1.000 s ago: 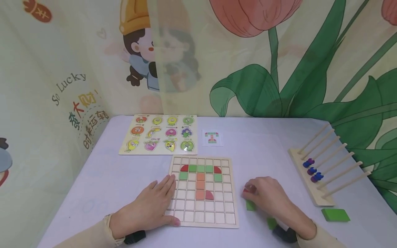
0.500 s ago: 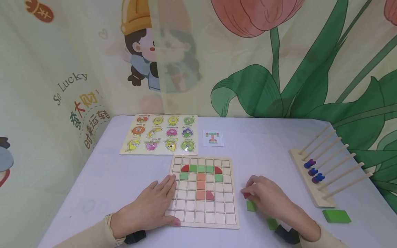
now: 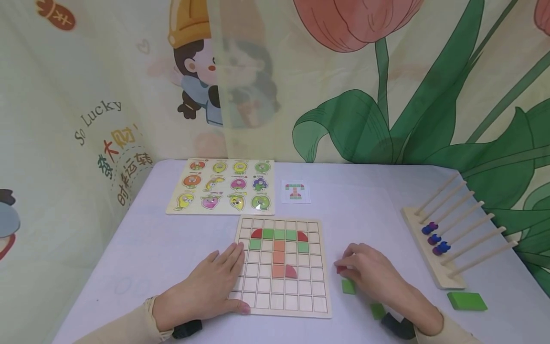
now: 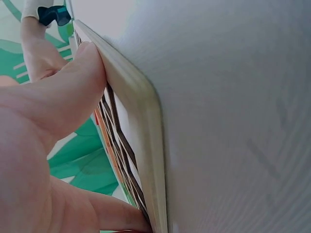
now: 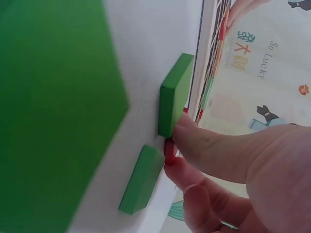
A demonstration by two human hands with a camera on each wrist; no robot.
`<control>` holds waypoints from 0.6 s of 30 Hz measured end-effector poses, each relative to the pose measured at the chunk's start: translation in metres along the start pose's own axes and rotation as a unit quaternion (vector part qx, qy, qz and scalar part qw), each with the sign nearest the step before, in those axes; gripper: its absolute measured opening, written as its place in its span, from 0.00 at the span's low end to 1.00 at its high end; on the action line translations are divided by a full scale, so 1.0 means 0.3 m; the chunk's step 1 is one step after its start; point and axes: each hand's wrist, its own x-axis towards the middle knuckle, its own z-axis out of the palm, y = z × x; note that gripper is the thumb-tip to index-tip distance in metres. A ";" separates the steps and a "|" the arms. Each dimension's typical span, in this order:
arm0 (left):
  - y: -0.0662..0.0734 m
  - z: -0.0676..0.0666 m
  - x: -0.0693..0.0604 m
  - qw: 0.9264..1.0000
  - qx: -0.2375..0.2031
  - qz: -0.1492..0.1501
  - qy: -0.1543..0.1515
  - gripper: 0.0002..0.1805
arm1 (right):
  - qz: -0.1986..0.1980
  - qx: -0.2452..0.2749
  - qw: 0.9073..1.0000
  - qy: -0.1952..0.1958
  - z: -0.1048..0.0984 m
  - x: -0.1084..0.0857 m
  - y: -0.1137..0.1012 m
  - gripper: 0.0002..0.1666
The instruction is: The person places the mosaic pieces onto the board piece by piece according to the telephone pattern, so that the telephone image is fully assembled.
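Note:
A wooden grid board (image 3: 301, 302) lies on the table, with red quarter-round, green square and orange square tiles set in some of its cells. My left hand (image 3: 206, 282) rests along the board's left edge, fingers straight and thumb at the near edge; the left wrist view shows the thumb (image 4: 80, 80) touching the rim. Right of the board, my right hand (image 3: 374, 270) pinches a small red tile (image 5: 170, 150) between thumb and fingertip, low over the table. Fingers hide much of it. Close by lie green tiles (image 3: 348, 286), one (image 5: 177, 94) beside the thumb.
Behind the board lie a fruit picture board (image 3: 223, 184) and a small card (image 3: 295, 191) printed with a tile pattern. At the right stands a wooden rack of pegs (image 3: 434, 248) with blue and purple beads. A green block (image 3: 467, 301) lies in front of it.
The right hand's fingers have shifted slightly around the red tile, staying at the same spot right of the board. My left hand has kept its place.

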 end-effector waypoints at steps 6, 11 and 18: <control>0.000 0.002 -0.001 1.000 0.003 0.001 0.000 0.64 | 0.005 -0.001 1.000 0.002 -0.003 0.003 -0.008 0.12; 0.001 0.001 -0.003 1.000 0.005 0.002 0.000 0.63 | -0.029 0.001 0.999 0.033 -0.024 0.017 -0.046 0.13; 0.002 0.000 0.000 1.000 0.003 -0.002 -0.004 0.63 | -0.109 0.017 0.993 0.043 -0.019 0.077 -0.169 0.13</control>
